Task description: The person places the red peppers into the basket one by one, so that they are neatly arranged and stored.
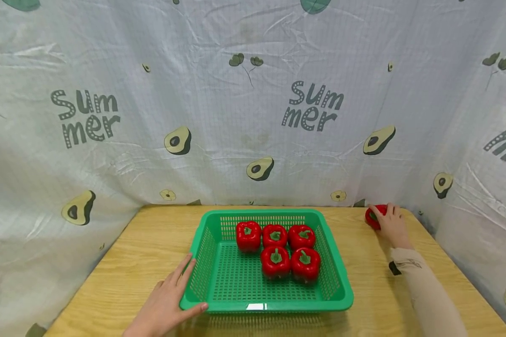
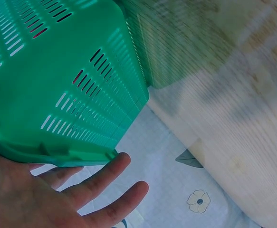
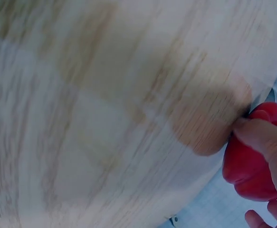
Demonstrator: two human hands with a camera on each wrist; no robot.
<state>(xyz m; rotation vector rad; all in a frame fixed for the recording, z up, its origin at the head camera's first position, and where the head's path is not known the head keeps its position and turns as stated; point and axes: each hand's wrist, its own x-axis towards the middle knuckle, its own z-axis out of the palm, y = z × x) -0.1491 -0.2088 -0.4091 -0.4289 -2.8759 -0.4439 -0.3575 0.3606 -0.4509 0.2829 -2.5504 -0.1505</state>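
A green plastic basket (image 1: 267, 306) with slotted sides stands on the table, and several red bell peppers (image 1: 275, 262) sit in its right and back part, stems up. At the basket's front left corner, my left hand (image 1: 162, 302) touches the rim with fingers spread and fairly straight. The left wrist view shows those fingers (image 2: 100, 178) along the basket's edge. Far to the right, near the table's back corner, my right hand (image 1: 394, 228) grips another red bell pepper (image 1: 372, 218). In the right wrist view the thumb presses on this pepper (image 3: 247, 166); part of it is hidden behind the hand.
The wooden table (image 1: 152, 248) ends at a back edge close behind the basket and the far pepper. A pale printed curtain (image 1: 219, 140) hangs behind it and down both sides.
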